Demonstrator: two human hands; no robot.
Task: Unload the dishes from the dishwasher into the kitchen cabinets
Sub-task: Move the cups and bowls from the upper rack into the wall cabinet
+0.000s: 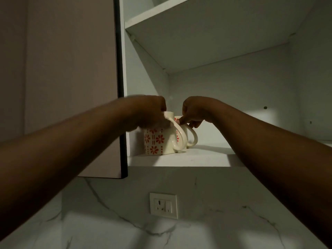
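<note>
A: Start nearest us. What lies under the arms?

B: A marbled wall [111, 221] with a socket plate [163, 205] set in it, low in view. Above that is the front lip of the lower shelf [179, 161], and beside it on the left the open cabinet door [71, 87].

A: And the hands?

B: Both reach up to that shelf. The left hand [149, 114] is closed over the rim of the front mug [158, 141], the cream one with red flowers. It is blurred, so I can't tell how firm the hold is. The right hand [194, 112] is just beside it, fingers pinched at the top of the handle of the rear mug [188, 135].

A: Where do the mugs sit?

B: Both stand upright at the left end of the shelf, close to the cabinet's side wall, touching or nearly so. Their handles point right and overlap in view.

A: How should this placing be done well?

B: My judgement: set the bases flat, leave a small gap between the mugs so they don't knock together, then lift the fingers straight off without catching a handle. Pushing both further back would leave room in front.

A: Beyond them?

B: The back panel, and the upper shelf [197, 42] overhead.
</note>
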